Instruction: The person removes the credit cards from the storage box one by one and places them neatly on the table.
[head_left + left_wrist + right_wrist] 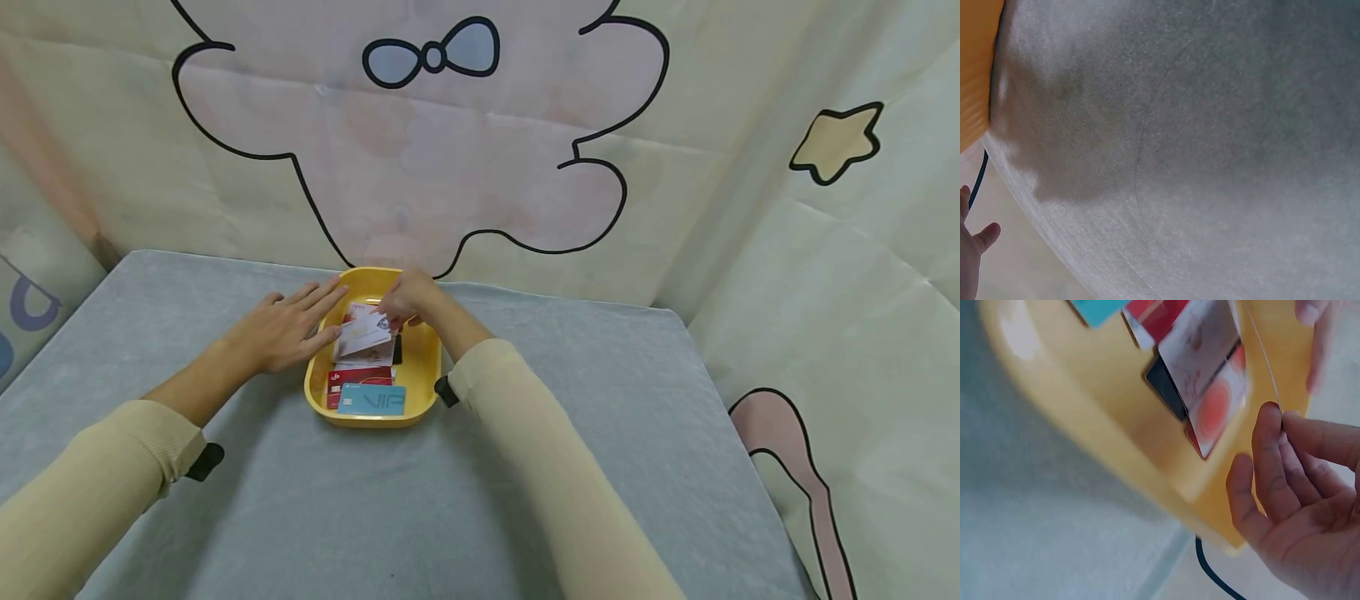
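Observation:
A yellow plastic tray (422,367) holds several cards. My right hand (411,297) reaches over its far right part and pinches a white card (363,335) between thumb and fingers; in the right wrist view this card (1264,353) appears almost edge-on. Fingers extended, my left hand (285,332) lies at the tray's left rim, with the thumb near the held card. Lower in the tray are a blue VIP card (372,400) and a red card (360,377). Pale, black and red-patterned cards (1213,409) overlap beneath the held one.
A grey cloth covers the table (315,508) under the tray. Behind the table hangs a pale curtain (720,100) with cartoon drawings. The left wrist view mostly shows cloth, the tray's side (975,69) and part of the left hand.

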`<state>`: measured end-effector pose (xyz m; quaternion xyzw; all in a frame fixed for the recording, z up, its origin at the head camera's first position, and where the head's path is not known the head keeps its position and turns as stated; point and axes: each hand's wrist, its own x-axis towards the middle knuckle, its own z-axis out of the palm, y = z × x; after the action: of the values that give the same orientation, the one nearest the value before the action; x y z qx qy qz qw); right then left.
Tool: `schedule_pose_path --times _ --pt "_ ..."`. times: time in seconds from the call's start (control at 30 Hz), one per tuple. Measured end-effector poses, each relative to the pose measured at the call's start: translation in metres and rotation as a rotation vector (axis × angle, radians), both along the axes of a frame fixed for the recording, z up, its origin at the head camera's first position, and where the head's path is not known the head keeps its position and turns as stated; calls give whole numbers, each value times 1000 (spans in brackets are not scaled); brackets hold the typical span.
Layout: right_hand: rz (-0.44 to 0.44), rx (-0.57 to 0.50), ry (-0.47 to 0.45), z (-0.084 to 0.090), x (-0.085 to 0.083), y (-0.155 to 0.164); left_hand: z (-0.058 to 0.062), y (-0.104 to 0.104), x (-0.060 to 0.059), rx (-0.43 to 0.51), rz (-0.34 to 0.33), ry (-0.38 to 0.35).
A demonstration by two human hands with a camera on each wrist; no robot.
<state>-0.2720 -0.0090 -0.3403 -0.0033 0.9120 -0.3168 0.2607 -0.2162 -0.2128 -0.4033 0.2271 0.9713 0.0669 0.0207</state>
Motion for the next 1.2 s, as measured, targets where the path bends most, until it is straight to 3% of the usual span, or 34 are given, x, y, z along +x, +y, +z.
schedule_pose_path --times 0.23,0.7,0.9,1.2 --pt "53 -56 62 23 -8 18 -1 -1 -1 4 4 -7" --pt "-42 -153 120 58 -25 75 0 1 1 3 16 -10" --pt "-82 -154 131 64 -31 101 1 1 0 -1 15 -16" --pt "-142 -173 120 58 -37 129 1 2 0 -5 26 -17"
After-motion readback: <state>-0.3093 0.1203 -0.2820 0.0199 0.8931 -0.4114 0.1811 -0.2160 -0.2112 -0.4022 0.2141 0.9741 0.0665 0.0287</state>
